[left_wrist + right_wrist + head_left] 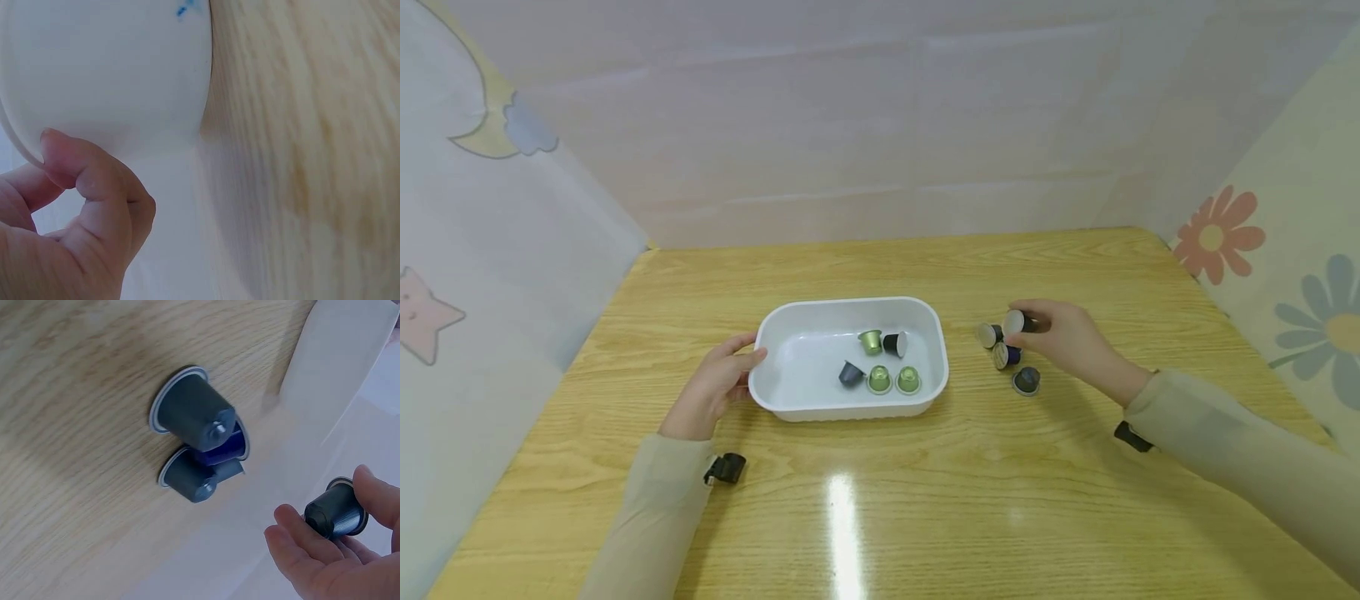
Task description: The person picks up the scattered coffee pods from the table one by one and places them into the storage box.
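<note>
My left hand [713, 385] grips the left rim of a white plastic tray [805, 305], thumb over the edge, as the left wrist view also shows. Between the thumb and fingers of my right hand [1075, 340] is a dark coffee capsule [337, 509], lifted off the table with its pale lid facing left in the head view. Just below it lie a dark capsule with a pale lid [988, 335], a dark blue capsule [1006, 356] and a dark grey capsule [1026, 379]. Inside the tray are green capsules [908, 380], a black capsule [892, 343] and a blue-grey capsule [851, 375].
Everything stands on a wooden table [970, 500] with a strip of glare near its front. Pale sheets [850, 125] surround its back and sides, printed with flowers on the right and a star and moon on the left. Each wrist wears a small black camera [727, 468].
</note>
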Motion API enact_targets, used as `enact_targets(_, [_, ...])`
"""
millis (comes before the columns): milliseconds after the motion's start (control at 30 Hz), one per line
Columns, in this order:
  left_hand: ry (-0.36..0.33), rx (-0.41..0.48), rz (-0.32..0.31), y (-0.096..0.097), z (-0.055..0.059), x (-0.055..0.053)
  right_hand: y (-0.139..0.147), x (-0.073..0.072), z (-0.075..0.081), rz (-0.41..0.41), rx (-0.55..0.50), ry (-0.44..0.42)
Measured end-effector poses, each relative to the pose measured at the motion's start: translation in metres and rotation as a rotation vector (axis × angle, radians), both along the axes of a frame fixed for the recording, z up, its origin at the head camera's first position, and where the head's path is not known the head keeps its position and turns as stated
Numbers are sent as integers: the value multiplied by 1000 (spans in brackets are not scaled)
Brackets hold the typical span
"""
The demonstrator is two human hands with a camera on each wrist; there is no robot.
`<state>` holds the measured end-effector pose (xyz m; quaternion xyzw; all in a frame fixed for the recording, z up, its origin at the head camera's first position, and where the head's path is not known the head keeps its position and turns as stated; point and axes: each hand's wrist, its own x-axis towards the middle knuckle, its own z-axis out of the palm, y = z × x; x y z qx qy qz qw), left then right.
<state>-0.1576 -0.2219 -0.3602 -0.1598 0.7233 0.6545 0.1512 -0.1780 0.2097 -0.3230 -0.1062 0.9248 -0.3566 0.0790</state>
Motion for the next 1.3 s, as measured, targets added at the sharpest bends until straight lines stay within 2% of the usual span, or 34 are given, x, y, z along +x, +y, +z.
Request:
enact_targets(600, [26,-2,-22,-1,-2,0,-32,-1,4,36,-18,4])
enact_targets(767, [15,15,-6,-2,-2,0,-44,-1,3,62,-16,32])
enact_targets(900, [23,6,-19,-2,-2,0,-53,0,4,76,-3,58])
enact_targets(1167, [36,0,-35,-1,-2,0,-70,-1,0,130,-48,100])
enact_targets(1300, [29,-1,-17,-1,-2,0,-78,-2,-2,131,-54,89])
